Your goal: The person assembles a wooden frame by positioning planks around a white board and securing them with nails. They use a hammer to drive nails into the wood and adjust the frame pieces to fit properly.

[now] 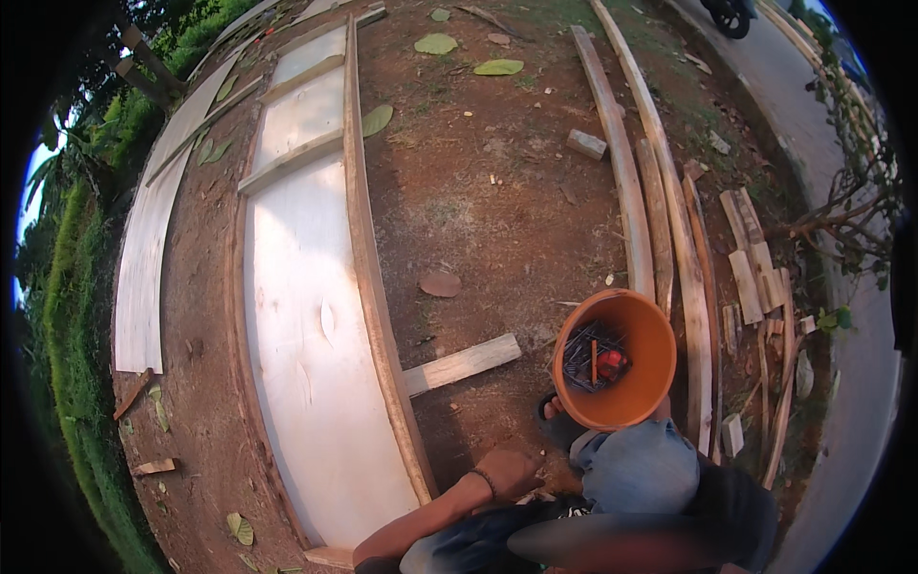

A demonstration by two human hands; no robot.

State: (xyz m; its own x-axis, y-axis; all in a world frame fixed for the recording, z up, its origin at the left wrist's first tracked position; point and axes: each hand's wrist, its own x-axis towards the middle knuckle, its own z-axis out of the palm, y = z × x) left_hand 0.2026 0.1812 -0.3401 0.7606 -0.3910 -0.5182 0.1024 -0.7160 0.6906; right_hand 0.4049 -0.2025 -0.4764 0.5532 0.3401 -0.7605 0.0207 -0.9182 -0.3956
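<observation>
My left hand [510, 472], with a dark bracelet at the wrist, is low over the soil beside my shoes. Its fingers are curled, and whatever may be in them cannot be made out. An orange bucket [626, 397] leans with its mouth toward me, next to my bent knee in blue jeans [641, 469]. Dark nails [579, 356] lie inside it with a red object [613, 363] and a thin orange stick. At the bucket's near right edge a patch of skin [662, 408] shows, perhaps my right hand; its fingers are hidden.
To my left lies a long wooden frame [368, 277] with a pale plywood panel [306, 335]. A short board [464, 364] juts from its side. Long planks [622, 172] and offcuts [751, 249] lie to the right, before a paved road [865, 383]. Grass borders the far left.
</observation>
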